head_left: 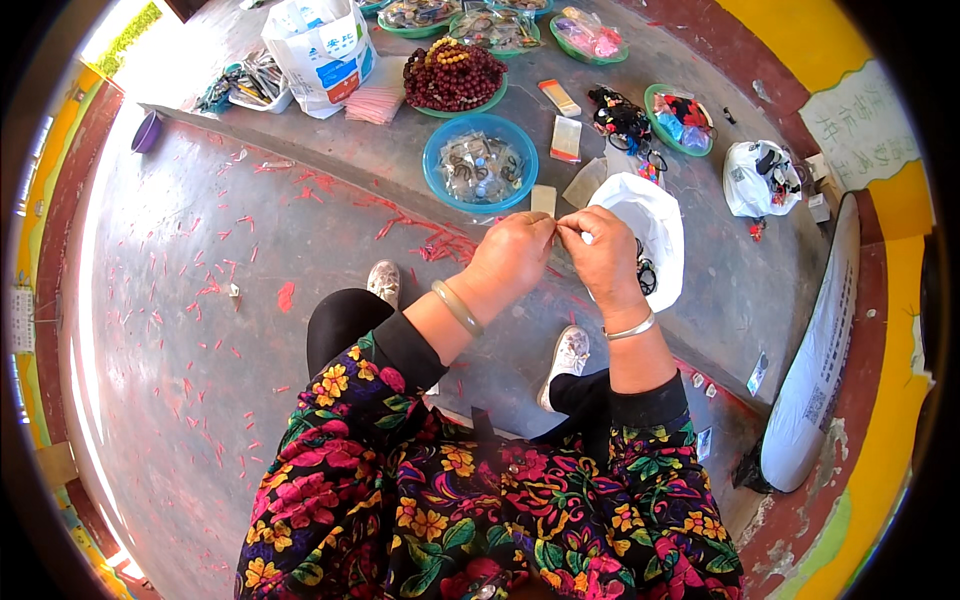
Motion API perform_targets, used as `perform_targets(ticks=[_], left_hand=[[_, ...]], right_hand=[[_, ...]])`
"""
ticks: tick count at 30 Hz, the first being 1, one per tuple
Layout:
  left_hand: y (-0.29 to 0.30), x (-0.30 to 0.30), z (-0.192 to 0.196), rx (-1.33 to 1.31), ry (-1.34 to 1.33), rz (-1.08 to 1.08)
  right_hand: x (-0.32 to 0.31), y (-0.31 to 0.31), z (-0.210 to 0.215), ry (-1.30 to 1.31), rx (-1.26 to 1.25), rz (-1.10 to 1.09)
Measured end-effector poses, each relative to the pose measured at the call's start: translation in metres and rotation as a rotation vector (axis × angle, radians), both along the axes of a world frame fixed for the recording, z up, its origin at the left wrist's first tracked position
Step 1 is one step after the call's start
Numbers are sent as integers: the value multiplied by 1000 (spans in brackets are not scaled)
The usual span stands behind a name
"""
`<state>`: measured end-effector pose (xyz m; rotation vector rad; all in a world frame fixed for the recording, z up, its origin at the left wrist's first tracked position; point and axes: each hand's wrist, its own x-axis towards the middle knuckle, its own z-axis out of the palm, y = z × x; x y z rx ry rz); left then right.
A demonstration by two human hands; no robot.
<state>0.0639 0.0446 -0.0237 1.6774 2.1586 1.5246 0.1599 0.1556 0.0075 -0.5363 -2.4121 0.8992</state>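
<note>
My left hand (512,252) and my right hand (602,256) meet in front of me, thumbs and fingers pinched together. What lies between the fingertips is too small to make out. Just beyond them stands a blue basin (431,178) with small clear packets (478,168) that seem to hold dark cord loops. Beside my right hand is a white bag-lined container (668,232), with black looped cords (645,272) inside it. A small beige card (543,199) shows right behind my fingertips.
Dark red beads (450,82) fill a green basin beyond the blue one. A white plastic bag (318,55) stands at the back left. Small boxes (566,138) and tangled black cords (620,118) lie on the raised floor. Red scraps (440,243) litter the lower floor. A long white sack (815,370) lies along the right wall.
</note>
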Motion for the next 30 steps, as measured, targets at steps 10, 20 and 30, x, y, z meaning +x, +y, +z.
perform_targets(ticks=[10,20,30], left_hand=[[2,2,2,-1,-317,29],[1,-8,8,-214,-999,-47],[-7,-20,19,36,-1428,-55]], right_hand=[[-2,-1,2,96,32,-21],[1,9,-2,85,-290,-17],[8,24,-13,205,-781,-104]])
